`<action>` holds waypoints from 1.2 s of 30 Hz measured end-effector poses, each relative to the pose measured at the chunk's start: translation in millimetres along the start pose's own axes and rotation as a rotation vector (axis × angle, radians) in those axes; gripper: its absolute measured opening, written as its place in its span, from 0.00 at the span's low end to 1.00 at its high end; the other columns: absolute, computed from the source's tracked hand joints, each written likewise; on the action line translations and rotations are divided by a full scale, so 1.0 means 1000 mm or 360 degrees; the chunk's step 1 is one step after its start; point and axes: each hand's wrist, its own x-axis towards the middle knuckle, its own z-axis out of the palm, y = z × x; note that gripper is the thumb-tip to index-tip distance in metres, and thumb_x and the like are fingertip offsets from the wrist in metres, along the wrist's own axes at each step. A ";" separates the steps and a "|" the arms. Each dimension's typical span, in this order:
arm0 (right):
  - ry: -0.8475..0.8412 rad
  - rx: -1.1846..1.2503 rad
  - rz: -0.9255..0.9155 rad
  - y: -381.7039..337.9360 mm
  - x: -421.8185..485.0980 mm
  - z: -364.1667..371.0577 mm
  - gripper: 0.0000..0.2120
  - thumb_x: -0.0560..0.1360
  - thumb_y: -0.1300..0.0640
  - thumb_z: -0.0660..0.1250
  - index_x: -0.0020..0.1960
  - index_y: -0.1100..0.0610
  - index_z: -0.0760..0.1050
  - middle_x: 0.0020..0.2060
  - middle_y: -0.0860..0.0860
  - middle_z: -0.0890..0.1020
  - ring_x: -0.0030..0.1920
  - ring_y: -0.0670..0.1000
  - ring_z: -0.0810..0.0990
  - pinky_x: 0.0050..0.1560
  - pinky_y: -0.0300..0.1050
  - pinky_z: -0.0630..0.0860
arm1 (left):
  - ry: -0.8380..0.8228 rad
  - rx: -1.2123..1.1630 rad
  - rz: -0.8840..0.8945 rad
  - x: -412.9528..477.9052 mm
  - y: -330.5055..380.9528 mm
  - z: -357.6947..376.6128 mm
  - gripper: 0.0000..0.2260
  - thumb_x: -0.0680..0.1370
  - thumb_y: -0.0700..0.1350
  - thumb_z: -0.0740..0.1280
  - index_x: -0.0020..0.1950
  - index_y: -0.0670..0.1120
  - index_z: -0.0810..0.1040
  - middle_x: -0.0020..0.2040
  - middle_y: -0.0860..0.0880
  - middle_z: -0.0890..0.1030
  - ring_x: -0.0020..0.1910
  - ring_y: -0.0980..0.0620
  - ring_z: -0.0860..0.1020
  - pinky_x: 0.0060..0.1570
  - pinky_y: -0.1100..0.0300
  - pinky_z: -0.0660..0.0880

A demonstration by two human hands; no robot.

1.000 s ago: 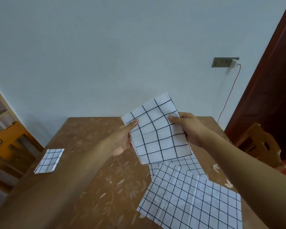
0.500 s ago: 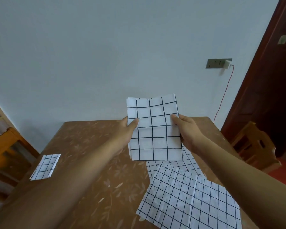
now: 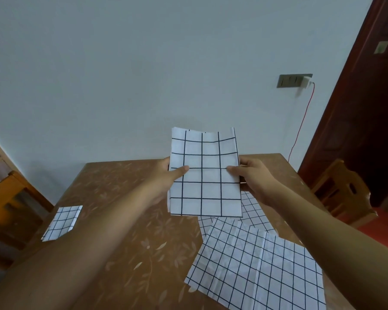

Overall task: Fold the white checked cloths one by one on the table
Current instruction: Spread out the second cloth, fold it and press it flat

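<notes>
Holding a part-folded checked cloth upright above the tabletop, both grips closed on it. The left hand pinches the left edge at mid-height, and the right hand mirrors it on the right edge. Cloth sits between the grips, equally near both, long axis vertical, top edge pointing up. Next fold probably runs across that axis, top to bottom. One folded cloth lies far left. Unfolded cloths lie under the right forearm.
</notes>
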 end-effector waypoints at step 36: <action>-0.0528 -0.1080 -0.0222 -0.001 -0.014 0.018 0.06 0.80 0.52 0.72 0.52 0.54 0.83 0.39 0.44 0.84 0.39 0.40 0.81 0.44 0.34 0.75 | -0.0216 0.0829 0.0331 -0.011 0.016 0.006 0.15 0.77 0.49 0.74 0.59 0.65 0.76 0.65 0.64 0.77 0.65 0.66 0.72 0.61 0.61 0.71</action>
